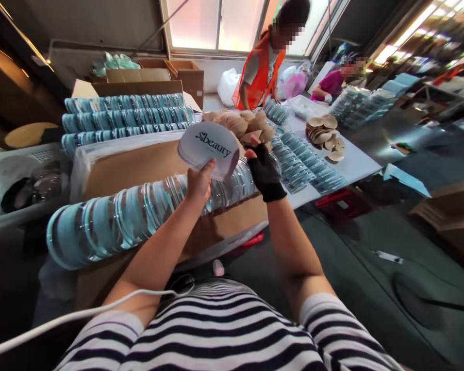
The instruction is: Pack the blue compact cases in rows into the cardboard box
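Note:
My left hand (201, 181) pinches the lower edge of a white, round-topped printed card (208, 149) with dark lettering that reads "Sbeauty". Just to its right is my right hand (263, 167), in a black fingerless glove, with thumb and a finger raised apart. I see nothing held in it, though part of its palm is hidden. Below both hands, a long row of pale blue, clear-edged round pieces (131, 214) lies across a cardboard box top (139, 166). Tan rounded pieces (237, 123) are heaped beyond the card.
More blue rows (127, 118) stand at the back left. The white table (355, 157) on the right carries blue rows and tan discs (325, 135). A co-worker in an orange vest (251, 77) stands beyond; another person sits farther right. A white basket (7, 180) is at left.

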Tool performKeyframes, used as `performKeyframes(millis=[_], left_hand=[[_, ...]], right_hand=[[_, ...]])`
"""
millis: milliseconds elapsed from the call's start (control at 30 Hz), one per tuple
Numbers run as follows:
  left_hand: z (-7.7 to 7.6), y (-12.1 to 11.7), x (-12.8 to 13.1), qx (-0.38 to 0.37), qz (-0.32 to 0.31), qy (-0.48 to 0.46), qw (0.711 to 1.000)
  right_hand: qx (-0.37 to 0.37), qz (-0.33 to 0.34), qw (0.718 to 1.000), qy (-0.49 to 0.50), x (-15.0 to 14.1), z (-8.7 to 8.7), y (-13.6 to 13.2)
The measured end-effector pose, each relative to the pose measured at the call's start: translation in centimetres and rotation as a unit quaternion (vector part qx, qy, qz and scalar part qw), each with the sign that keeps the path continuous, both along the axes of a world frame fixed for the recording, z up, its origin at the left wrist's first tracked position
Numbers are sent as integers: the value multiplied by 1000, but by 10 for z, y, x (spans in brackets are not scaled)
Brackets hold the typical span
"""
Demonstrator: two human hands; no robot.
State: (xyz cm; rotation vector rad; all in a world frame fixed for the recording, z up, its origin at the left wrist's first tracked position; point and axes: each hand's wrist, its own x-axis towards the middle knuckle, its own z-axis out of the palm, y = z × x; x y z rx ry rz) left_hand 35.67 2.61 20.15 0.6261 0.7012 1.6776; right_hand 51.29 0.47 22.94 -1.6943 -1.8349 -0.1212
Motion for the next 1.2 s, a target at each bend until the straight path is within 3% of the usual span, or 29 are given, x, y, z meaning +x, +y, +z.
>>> performKeyframes(millis=[133,200,300,400,500,600,667,767,833,967,1100,1200], left_hand=[[-5,0,1,15,15,52,998],[-5,-6,0,11,-8,49,999],[0,-21,-3,-4,-59,46,997],[11,-30,-14,-13,-59,17,998],[20,-23,-35,-25,-4,-28,999],[19,-7,-54,-39,42,-59,997],[14,0,-59,-46,45,-65,996],[7,3,-58,-42,40,-57,997],[6,2,-56,-39,43,-53,997],[8,0,-57,-46,40,-55,997],[7,-2,-58,-44,34,-52,997],[6,-2,-57,-47,37,-50,997]], right_hand=[[60,10,996,-59,-21,16,-4],[86,9,992,-88,-35,15,-16],[61,-4,995,-76,-45,13,-26],[72,-112,991,-1,-31,20,-41],[115,-192,974,18,-11,22,-84],[28,-144,988,-56,-10,4,-130],[-55,-103,988,-103,-23,-16,-141],[-129,-76,981,-126,-51,-39,-120],[-162,-52,977,-127,-66,-46,-97],[-199,-29,973,-115,-75,-42,-78],[-185,-52,978,-84,-72,-40,-76],[-178,-20,982,-58,-75,-47,-61]])
